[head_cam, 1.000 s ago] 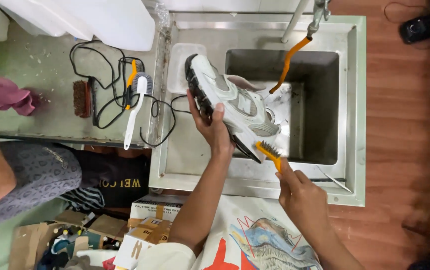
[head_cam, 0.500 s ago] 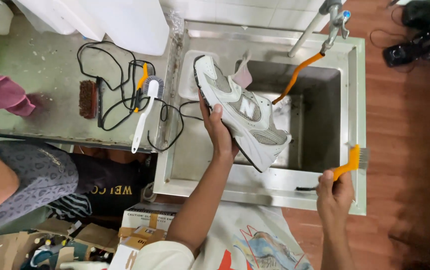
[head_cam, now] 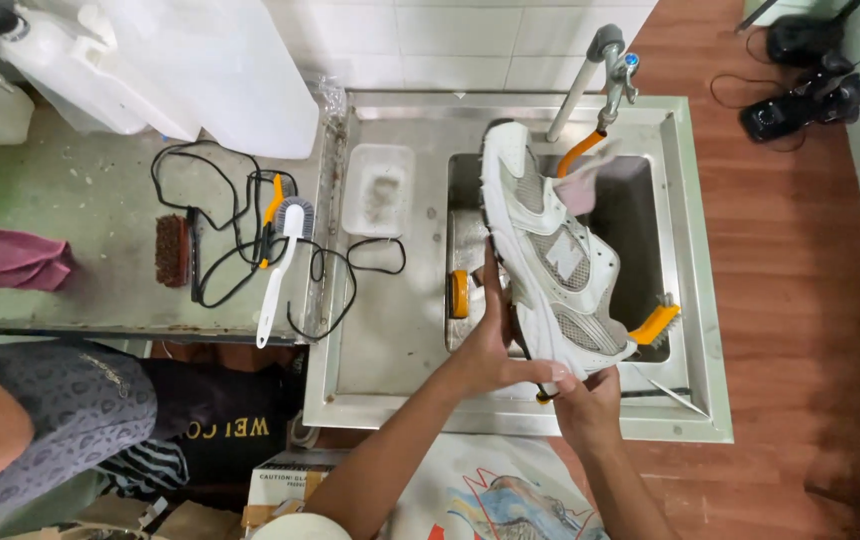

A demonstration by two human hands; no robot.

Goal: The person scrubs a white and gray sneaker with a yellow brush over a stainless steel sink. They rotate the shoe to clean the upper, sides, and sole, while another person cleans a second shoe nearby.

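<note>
A white and grey sneaker [head_cam: 550, 250] hangs over the steel sink basin [head_cam: 650, 215], toe toward me. My left hand [head_cam: 490, 350] grips its sole edge from the left. Just below the toe, my right hand [head_cam: 590, 400] is closed on the handle of an orange brush [head_cam: 655, 325]. The brush's bristled head sticks out to the right of the toe, touching the shoe's side. A pink insole or tongue [head_cam: 580, 185] pokes from the shoe's opening.
A tap [head_cam: 605, 60] with an orange hose [head_cam: 580, 150] stands behind the basin. A white tray [head_cam: 378, 190] rests on the drainboard. A white brush [head_cam: 280, 250], brown brush [head_cam: 170, 250], black cable [head_cam: 220, 230] and pink cloth [head_cam: 5, 258] lie on the left counter. Another person's leg [head_cam: 50, 400] is at left.
The sneaker swung right and now sits over the basin, toe toward me. My right hand came back from the sink's right rim and brought the orange brush against the toe.
</note>
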